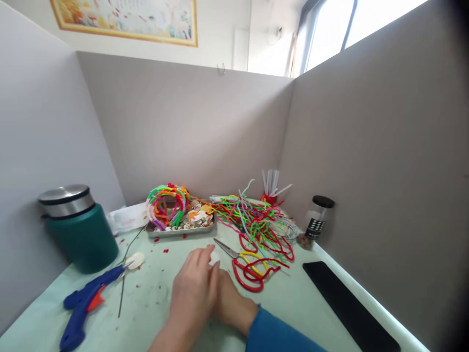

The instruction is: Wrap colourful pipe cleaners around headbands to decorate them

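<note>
My left hand and my right hand meet low in the middle of the pale green table. Together they pinch a small white piece at the fingertips. My left hand covers most of my right, whose blue sleeve shows at the bottom. Just beyond the fingertips lie scissors with yellow and red handles, blades pointing left. A heap of coloured pipe cleaners spreads behind them.
A metal tray holds coiled pipe cleaners and small pieces. At the left are a blue glue gun, a white disc and a green steel-lidded jug. At the right are a dark jar, a red cup of sticks and a black strip. Grey partitions enclose the table.
</note>
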Available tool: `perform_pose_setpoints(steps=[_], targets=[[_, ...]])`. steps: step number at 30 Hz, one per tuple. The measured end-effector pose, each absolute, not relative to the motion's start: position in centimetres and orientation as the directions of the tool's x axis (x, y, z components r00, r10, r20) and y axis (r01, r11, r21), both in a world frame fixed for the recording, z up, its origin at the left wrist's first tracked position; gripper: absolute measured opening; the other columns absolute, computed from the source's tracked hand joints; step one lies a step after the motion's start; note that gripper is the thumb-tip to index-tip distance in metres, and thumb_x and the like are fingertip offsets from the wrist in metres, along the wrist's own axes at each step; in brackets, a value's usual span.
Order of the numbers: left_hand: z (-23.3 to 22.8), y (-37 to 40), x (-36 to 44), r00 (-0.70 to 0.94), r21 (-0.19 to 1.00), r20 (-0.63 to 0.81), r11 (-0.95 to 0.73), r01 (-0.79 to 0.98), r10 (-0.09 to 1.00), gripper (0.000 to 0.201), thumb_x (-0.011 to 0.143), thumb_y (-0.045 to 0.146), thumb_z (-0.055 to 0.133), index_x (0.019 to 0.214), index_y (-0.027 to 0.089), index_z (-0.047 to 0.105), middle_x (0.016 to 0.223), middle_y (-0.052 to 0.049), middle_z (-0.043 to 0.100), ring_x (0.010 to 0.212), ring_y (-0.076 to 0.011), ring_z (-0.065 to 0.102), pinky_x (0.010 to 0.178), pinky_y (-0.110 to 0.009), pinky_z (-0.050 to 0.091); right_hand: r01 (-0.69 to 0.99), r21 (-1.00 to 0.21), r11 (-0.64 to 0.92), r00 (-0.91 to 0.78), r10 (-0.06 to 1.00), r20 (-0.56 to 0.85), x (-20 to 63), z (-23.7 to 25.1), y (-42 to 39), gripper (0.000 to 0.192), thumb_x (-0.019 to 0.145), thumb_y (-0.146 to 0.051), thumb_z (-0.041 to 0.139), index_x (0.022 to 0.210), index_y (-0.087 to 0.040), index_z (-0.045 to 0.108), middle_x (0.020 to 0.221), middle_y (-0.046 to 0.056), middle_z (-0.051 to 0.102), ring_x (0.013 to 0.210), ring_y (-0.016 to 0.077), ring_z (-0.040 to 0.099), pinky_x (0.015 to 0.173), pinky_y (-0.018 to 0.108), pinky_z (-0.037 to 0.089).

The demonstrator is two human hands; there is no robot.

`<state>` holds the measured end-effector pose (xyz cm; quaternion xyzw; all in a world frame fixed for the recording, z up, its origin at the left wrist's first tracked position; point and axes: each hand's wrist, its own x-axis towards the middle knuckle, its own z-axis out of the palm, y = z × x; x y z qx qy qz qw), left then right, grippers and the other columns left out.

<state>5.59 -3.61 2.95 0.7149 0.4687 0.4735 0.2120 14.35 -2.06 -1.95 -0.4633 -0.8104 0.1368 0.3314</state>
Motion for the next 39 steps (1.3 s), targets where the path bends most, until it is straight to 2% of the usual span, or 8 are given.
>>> perform_pose_setpoints(steps=[3, 5, 10, 21, 25, 32, 36, 39], targets=[[1.2, -2.4, 3.3, 0.137, 0.648, 0.434, -0.413, 0.64, 0.891, 0.029, 0.082, 0.034, 0.046, 0.105, 0.02, 0.057, 0.089, -0.008, 0.062, 0.081, -0.0243, 0.06, 0.07, -0.037, 0.048, 0.803, -0.457, 0.382, -0.174, 0.884, 0.434, 17.1, -0.3, -0.1, 0.02, 0.089, -0.02, 0.043, 0.096, -0.019, 0.061, 0.093, 0.004, 0.065, 0.083, 0.0148, 0.059, 0.071, 0.022, 0.043], [-0.5, -2.1, 2.6, 0.192, 0.597, 0.383, -0.401, 0.695, 0.904, 0.028, 0.084, 0.033, 0.042, 0.103, 0.019, 0.057, 0.088, -0.007, 0.062, 0.078, -0.0224, 0.06, 0.069, -0.035, 0.047, 0.926, -0.357, 0.122, 0.025, 0.925, 0.379, 19.6, 0.6, 1.8, 0.021, 0.09, -0.023, 0.042, 0.101, -0.023, 0.06, 0.101, 0.004, 0.063, 0.091, 0.0139, 0.059, 0.078, 0.022, 0.042], [-2.3, -2.1, 2.5, 0.296, 0.493, 0.367, -0.454, 0.742, 0.882, 0.026, 0.083, 0.029, 0.042, 0.098, 0.019, 0.061, 0.086, -0.008, 0.063, 0.081, -0.0217, 0.061, 0.072, -0.033, 0.047, 0.943, -0.264, -0.204, 0.277, 0.919, 0.282, 24.6, 0.6, 5.6, 0.023, 0.083, -0.01, 0.045, 0.098, -0.007, 0.061, 0.095, 0.021, 0.063, 0.087, 0.0273, 0.063, 0.072, 0.035, 0.046], [-2.3, -2.2, 2.2, 0.357, 0.441, 0.357, -0.493, 0.75, 0.863, 0.025, 0.085, 0.024, 0.039, 0.092, 0.018, 0.063, 0.088, -0.007, 0.064, 0.085, -0.0199, 0.06, 0.076, -0.033, 0.047, 0.946, -0.165, -0.279, 0.309, 0.929, 0.203, 25.8, -0.2, 7.1, 0.025, 0.081, -0.009, 0.044, 0.101, -0.011, 0.061, 0.101, 0.018, 0.064, 0.09, 0.0261, 0.064, 0.072, 0.033, 0.047], [-3.0, -1.7, 2.0, 0.36, 0.436, 0.394, -0.517, 0.737, 0.846, 0.024, 0.084, 0.029, 0.043, 0.09, 0.02, 0.064, 0.087, -0.006, 0.065, 0.083, -0.0195, 0.062, 0.074, -0.031, 0.048, 0.944, -0.18, -0.275, 0.312, 0.922, 0.229, 25.4, 0.0, 6.5, 0.023, 0.077, -0.007, 0.05, 0.095, -0.013, 0.062, 0.095, 0.015, 0.066, 0.088, 0.0242, 0.065, 0.071, 0.03, 0.046], [-3.8, -0.9, 1.9, 0.411, 0.418, 0.404, -0.565, 0.711, 0.817, 0.024, 0.082, 0.034, 0.045, 0.086, 0.021, 0.066, 0.085, -0.005, 0.067, 0.083, -0.0192, 0.063, 0.075, -0.03, 0.05, 0.933, -0.247, -0.26, 0.337, 0.871, 0.357, 26.1, 1.8, 4.7, 0.02, 0.088, -0.023, 0.041, 0.1, -0.018, 0.056, 0.095, 0.01, 0.065, 0.087, 0.02, 0.062, 0.074, 0.028, 0.042], [-3.5, -0.8, 1.9, 0.437, 0.403, 0.406, -0.587, 0.702, 0.803, 0.024, 0.081, 0.035, 0.046, 0.084, 0.022, 0.066, 0.083, -0.004, 0.068, 0.08, -0.0191, 0.064, 0.073, -0.029, 0.051, 0.896, -0.283, -0.342, 0.434, 0.809, 0.396, 28.8, 2.5, 4.2, 0.029, 0.089, -0.032, 0.04, 0.107, -0.014, 0.053, 0.109, 0.018, 0.059, 0.106, 0.0269, 0.052, 0.087, 0.036, 0.036], [-3.4, -0.8, 1.9, 0.441, 0.399, 0.417, -0.596, 0.697, 0.795, 0.024, 0.081, 0.035, 0.046, 0.083, 0.022, 0.067, 0.083, -0.004, 0.068, 0.079, -0.0192, 0.065, 0.072, -0.028, 0.052, 0.86, -0.307, -0.407, 0.501, 0.787, 0.359, 30.1, 2.1, 4.5, 0.035, 0.086, -0.036, 0.045, 0.105, -0.008, 0.055, 0.107, 0.024, 0.059, 0.105, 0.0339, 0.051, 0.088, 0.045, 0.033]])
